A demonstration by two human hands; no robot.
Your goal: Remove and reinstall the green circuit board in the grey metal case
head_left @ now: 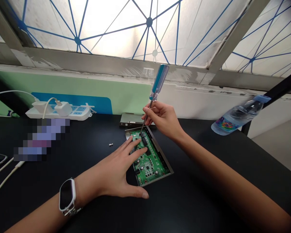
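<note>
left hand [116,174] lies flat, fingers spread, pinning the board [147,160] in its tray on the counter [196,200]. right hand [163,119], grip pinched on the screwdriver [153,97] shaft, should keep it upright, tip seated. loose screws [111,144] lie beside.

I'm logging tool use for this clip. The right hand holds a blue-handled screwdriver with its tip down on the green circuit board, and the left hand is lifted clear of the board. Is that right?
Not quite. The head view shows the left hand resting flat on the green circuit board, fingers spread over it. The rest stands: the right hand holds the blue-handled screwdriver, tip down on the board.
</note>
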